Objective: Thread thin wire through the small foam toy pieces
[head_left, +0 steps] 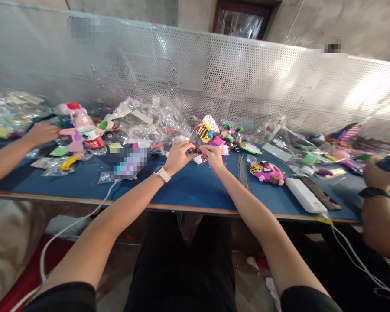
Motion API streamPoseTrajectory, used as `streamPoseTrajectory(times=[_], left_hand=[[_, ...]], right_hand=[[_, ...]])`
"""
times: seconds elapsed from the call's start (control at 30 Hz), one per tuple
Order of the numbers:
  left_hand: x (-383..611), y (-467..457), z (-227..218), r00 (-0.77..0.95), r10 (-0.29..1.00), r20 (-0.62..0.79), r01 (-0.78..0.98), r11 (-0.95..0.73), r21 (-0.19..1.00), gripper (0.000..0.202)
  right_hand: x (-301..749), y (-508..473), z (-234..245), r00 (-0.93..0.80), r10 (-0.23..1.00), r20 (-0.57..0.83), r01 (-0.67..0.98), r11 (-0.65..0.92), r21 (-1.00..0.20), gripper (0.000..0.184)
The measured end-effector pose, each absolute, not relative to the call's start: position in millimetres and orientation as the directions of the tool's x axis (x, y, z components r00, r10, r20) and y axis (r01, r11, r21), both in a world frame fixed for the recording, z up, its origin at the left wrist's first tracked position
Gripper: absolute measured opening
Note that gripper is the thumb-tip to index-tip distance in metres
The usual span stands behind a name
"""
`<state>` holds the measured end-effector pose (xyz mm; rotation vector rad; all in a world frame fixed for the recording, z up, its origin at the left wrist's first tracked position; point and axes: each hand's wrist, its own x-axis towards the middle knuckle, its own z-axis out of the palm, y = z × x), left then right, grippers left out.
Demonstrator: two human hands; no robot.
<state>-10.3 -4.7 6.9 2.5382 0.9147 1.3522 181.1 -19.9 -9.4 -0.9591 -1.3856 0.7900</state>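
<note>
In the middle of the blue table (188,195) my left hand (179,159) and my right hand (212,157) meet, fingertips pinched close together. Between them shows a small dark brown piece, too small to name. A scrap of white material (199,160) lies just under the fingers. Pink pieces (220,144) rest right behind my right hand. Beyond them stands a colourful figure (207,129) with a white, speckled top and a yellow part. A pink and yellow clay-like figure (267,172) lies to the right, past a bundle of thin wires (242,172).
A bottle with a red label (92,138) stands at left, near a co-worker's hand (43,135). Another co-worker's hand (378,175) is at far right. Clear plastic bags (152,119) pile against the perforated metal panel (195,73). A white power bank (304,196) lies near the front edge.
</note>
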Motion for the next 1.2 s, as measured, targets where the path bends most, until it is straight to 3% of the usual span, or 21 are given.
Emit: streamPoseTrajectory(times=[0.13,0.23,0.33,0.47,0.6,0.7,0.87,1.03,1.2], left_hand=[[-10.4,-6.7,6.3,0.443,0.527,0.726,0.516,-0.812,0.275,0.039],[-8.6,-8.3,6.7,0.424,0.506,0.752,0.509,-0.819,0.264,0.045],[-6.3,-9.2,9.1,0.363,0.530,0.767,0.427,-0.826,0.369,0.048],[-4.1,-8.5,14.0,0.305,0.648,0.698,0.215,-0.761,0.612,0.048],[-1.7,-5.4,15.4,0.344,0.789,0.509,-0.056,-0.523,0.850,0.044],[0.3,-2.5,14.5,0.358,0.858,0.369,-0.207,-0.313,0.927,0.038],[-0.4,2.0,13.7,0.371,0.914,0.166,-0.298,-0.052,0.953,0.027],[-5.6,4.8,15.6,0.468,0.882,-0.062,-0.315,0.232,0.920,0.014],[-8.7,5.0,19.7,0.524,0.849,-0.068,-0.303,0.261,0.916,0.019]], right_hand=[[182.5,-22.3,-9.5,0.037,0.871,0.490,0.164,0.479,-0.863,0.055],[182.9,-27.1,-7.7,-0.003,0.833,0.553,0.236,0.538,-0.809,0.055],[181.5,-31.7,-5.5,-0.021,0.801,0.598,0.273,0.580,-0.767,0.057],[178.9,-34.1,-3.1,-0.020,0.797,0.603,0.250,0.588,-0.769,0.062],[177.8,-35.0,-1.2,-0.053,0.814,0.579,0.253,0.572,-0.781,0.069],[177.9,-36.6,-0.7,-0.082,0.808,0.583,0.296,0.579,-0.760,0.069],[177.5,-40.0,-1.1,-0.141,0.792,0.594,0.379,0.598,-0.707,0.063],[175.6,-44.0,1.2,-0.189,0.767,0.613,0.387,0.632,-0.671,0.059],[175.2,-44.4,3.2,-0.174,0.766,0.619,0.347,0.636,-0.689,0.054]])
